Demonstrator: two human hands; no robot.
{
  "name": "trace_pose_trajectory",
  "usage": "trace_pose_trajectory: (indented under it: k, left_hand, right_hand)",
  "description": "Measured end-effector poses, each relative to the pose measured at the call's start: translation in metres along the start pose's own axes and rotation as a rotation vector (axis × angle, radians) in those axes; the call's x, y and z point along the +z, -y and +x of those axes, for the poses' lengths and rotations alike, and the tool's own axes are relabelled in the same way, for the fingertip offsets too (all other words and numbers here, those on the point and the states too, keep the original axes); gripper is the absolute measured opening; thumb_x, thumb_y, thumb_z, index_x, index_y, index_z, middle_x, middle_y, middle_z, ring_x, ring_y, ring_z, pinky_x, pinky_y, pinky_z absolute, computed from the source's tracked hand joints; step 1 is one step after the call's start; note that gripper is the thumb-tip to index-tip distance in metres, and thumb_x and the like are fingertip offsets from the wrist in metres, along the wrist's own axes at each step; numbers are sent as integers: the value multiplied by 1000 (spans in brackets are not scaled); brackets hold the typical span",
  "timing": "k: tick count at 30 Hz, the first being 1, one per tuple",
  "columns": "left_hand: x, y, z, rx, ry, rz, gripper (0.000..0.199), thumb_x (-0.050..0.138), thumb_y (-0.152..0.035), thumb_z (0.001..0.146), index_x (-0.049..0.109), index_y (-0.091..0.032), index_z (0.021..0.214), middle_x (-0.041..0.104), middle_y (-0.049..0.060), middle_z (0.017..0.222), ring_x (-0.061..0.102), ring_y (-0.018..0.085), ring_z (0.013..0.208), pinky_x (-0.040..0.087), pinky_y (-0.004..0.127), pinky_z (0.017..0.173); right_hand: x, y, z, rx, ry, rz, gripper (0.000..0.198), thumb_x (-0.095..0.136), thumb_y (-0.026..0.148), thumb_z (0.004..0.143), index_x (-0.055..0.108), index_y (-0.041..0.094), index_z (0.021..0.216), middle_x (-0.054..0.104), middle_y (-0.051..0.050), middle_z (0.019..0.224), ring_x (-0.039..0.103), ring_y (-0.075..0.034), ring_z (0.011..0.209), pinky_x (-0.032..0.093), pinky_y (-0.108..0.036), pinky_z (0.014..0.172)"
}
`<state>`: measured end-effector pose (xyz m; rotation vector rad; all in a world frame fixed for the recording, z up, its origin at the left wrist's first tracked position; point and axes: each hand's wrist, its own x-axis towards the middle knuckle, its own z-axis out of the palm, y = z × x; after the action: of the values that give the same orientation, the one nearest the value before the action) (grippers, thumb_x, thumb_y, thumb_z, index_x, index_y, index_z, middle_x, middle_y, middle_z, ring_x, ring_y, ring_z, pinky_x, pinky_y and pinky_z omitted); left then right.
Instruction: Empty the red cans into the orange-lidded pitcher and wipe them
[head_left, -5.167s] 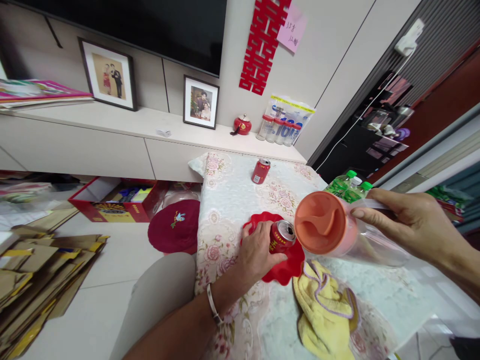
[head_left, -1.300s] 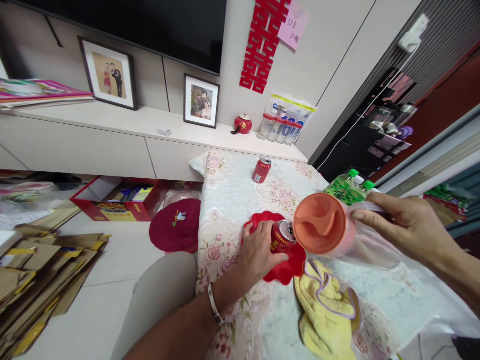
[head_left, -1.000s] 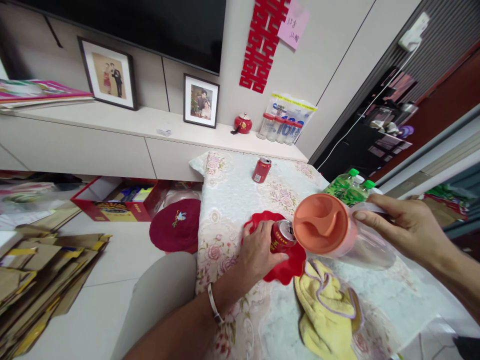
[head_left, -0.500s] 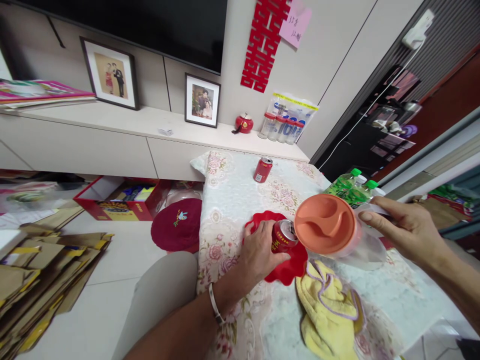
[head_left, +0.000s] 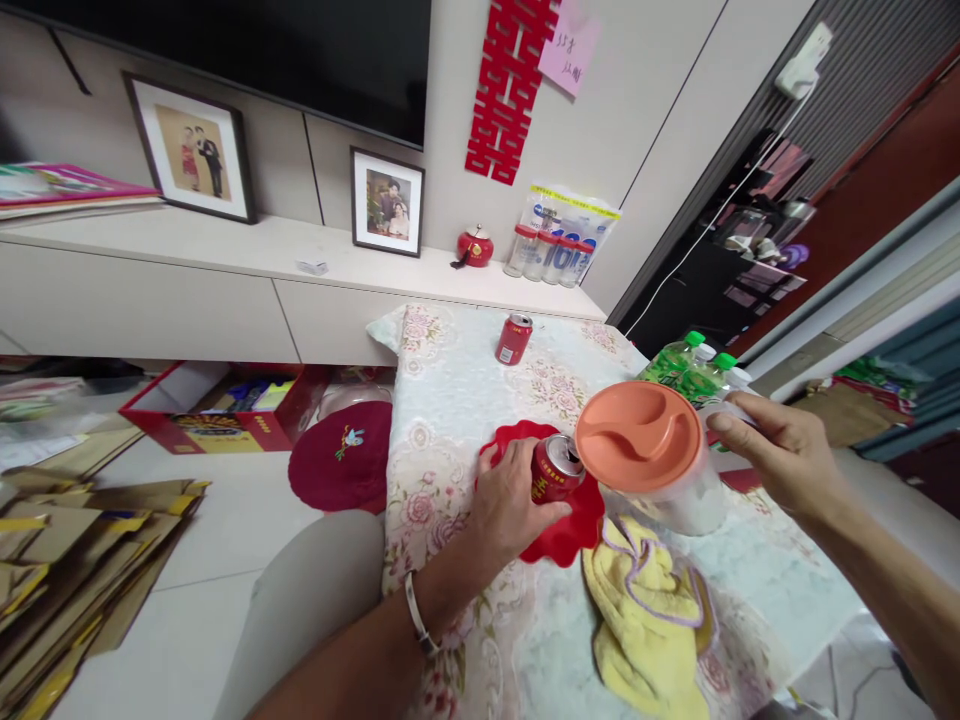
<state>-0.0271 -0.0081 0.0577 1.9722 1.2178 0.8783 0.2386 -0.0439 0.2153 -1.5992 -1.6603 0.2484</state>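
Holding a red can (head_left: 553, 478) and a pitcher (head_left: 699, 505)

The left hand (head_left: 506, 508) curls round the can from eight o'clock, on a red scalloped plate (head_left: 574, 535). At the can's three o'clock, the right hand (head_left: 780, 450) grips the pitcher's handle; the pitcher leans, its orange lid (head_left: 640, 437) near the can's top, whether touching I cannot tell. Around the held can on the floral tabletop (head_left: 465, 400), another can (head_left: 514, 341) stands at eleven o'clock and a yellow cloth (head_left: 641, 625) lies at five.

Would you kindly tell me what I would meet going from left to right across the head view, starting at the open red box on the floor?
Open red box, round maroon cover, left hand, red can in its grip, orange-lidded pitcher, right hand.
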Motion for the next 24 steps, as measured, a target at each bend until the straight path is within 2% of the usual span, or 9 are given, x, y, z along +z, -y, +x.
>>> trace_pose_trajectory:
  k: [10, 18, 24]
  left_hand:
    - [5, 5, -1, 35, -25, 3, 68, 96, -32, 70, 56, -27, 124, 75, 10, 133, 68, 37, 132, 38, 65, 124]
    - [7, 6, -2, 41, -43, 17, 66, 93, -30, 70, 56, -27, 125, 76, 9, 132, 69, 37, 133, 37, 64, 125]
    - [6, 4, -1, 33, -32, 21, 68, 94, -30, 69, 56, -24, 126, 75, 12, 134, 69, 37, 133, 35, 65, 126]
  right_hand:
    - [13, -19, -5, 86, -97, 287, 55, 85, 64, 81, 59, 22, 56, 43, 4, 54, 34, -12, 53, 25, -29, 52]
    - [17, -14, -2, 167, -241, 467, 60, 95, 66, 60, 57, 21, 48, 33, 6, 49, 27, -9, 47, 20, -26, 46]
    - [15, -17, -4, 210, -342, 569, 61, 97, 51, 59, 45, 21, 45, 27, 8, 48, 23, -7, 47, 20, -23, 44]
